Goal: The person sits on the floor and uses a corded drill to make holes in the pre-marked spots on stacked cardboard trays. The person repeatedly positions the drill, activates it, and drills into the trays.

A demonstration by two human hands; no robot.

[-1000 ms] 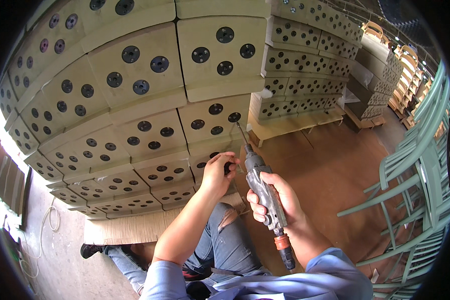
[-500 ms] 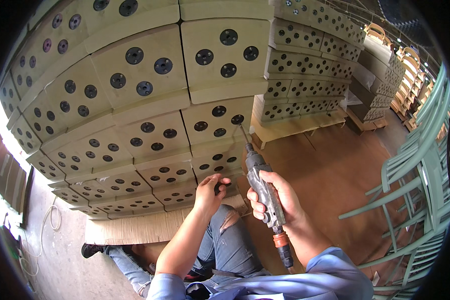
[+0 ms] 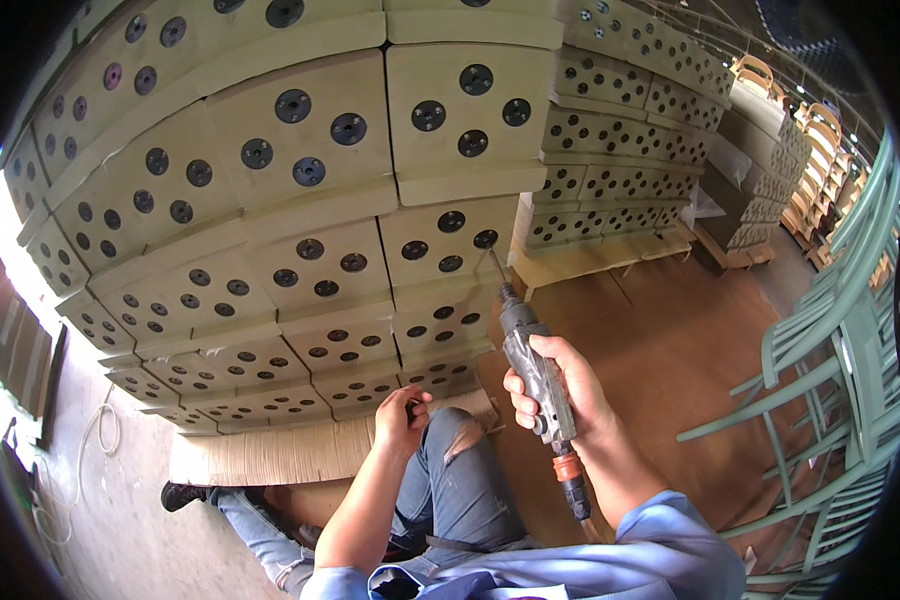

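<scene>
My right hand (image 3: 578, 392) is wrapped round a grey, worn power screwdriver (image 3: 538, 375) with an orange collar at its lower end. Its long thin bit reaches up to a black round disc (image 3: 485, 239) on the front of a pale, stacked box-like panel (image 3: 465, 175). The bit's tip is at the disc; whether it sits in a screw is too small to tell. Lower and to the left, my left hand (image 3: 398, 420) is closed over a small black piece (image 3: 411, 409), mostly hidden by the fingers, above my bent knee.
More pale panels with black discs rise in front, over corrugated cardboard (image 3: 260, 462). Another stack rests on a wooden pallet (image 3: 610, 255) at back right. Green chair frames (image 3: 855, 370) crowd the right side. A pale hose (image 3: 100, 430) lies on the floor at left.
My left hand has drawn down and left, away from the panels. The screwdriver stays at the same disc in my right hand. The panels have shifted slightly right in view.
</scene>
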